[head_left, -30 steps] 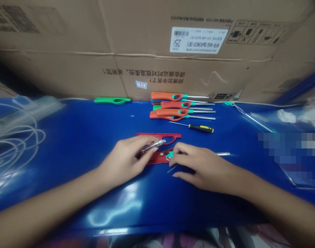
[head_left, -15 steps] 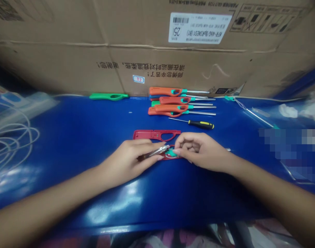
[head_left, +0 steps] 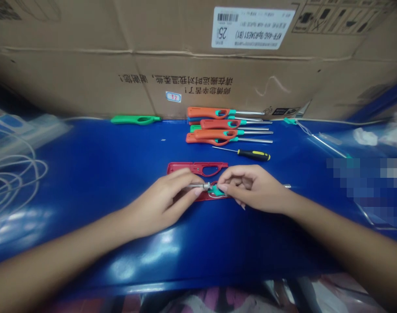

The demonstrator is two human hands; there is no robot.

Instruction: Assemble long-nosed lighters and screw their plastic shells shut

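My left hand (head_left: 169,200) is closed on a small lighter gas tank with a metal valve end (head_left: 204,186), its tip pointing right toward a turquoise trigger piece (head_left: 216,190). Thumb and fingertips of my right hand (head_left: 255,189) pinch that trigger piece. Both hands are over a red lighter shell half (head_left: 207,197), largely covered by my fingers, with a thin white wire along it. Just behind lies the other red shell half (head_left: 183,168), its inside facing up. A metal tube end (head_left: 287,186) shows past my right hand.
A black-and-yellow screwdriver (head_left: 253,154) lies beyond the hands. Several assembled lighters (head_left: 214,135) are piled behind it, and a green lighter shell (head_left: 133,120) lies farther left. A large cardboard box (head_left: 97,82) walls off the back. White cable (head_left: 38,174) coils at left.
The gas tank has turned in my left hand from slanting up to nearly level, its metal end now against or close to the trigger piece. My right hand stays at the trigger piece.
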